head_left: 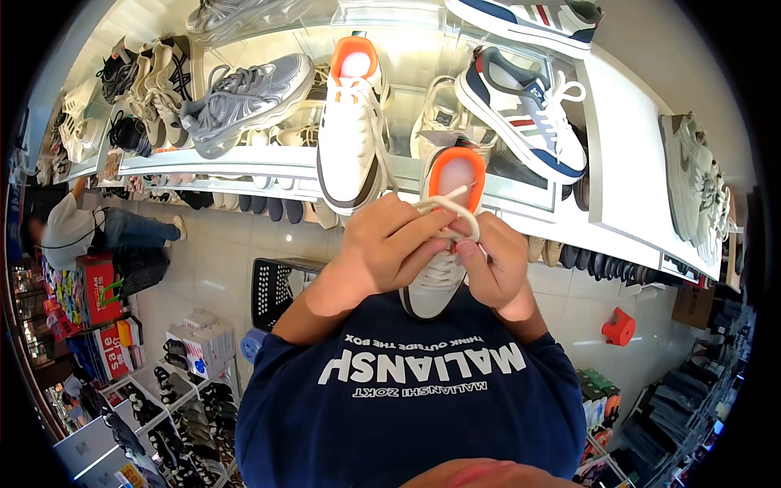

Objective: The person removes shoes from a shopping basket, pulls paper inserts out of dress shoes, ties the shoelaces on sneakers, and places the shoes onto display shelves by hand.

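Observation:
A white shoe with an orange lining is upright in front of my chest, its heel end toward the display shelf. My left hand is closed on a cream lace above the tongue, on the shoe's left side. On the other side, my right hand pinches the same lacing, thumb and index finger close to the top eyelets. The lace forms a raised loop between the hands, and one tip points up over the shoe opening. My fingers partly hide the upper lacing.
A similar orange-lined shoe stands on the shelf, between a silver sneaker and a white-and-navy sneaker. A red stool and a black perforated basket are on the floor. Another person stands at far left.

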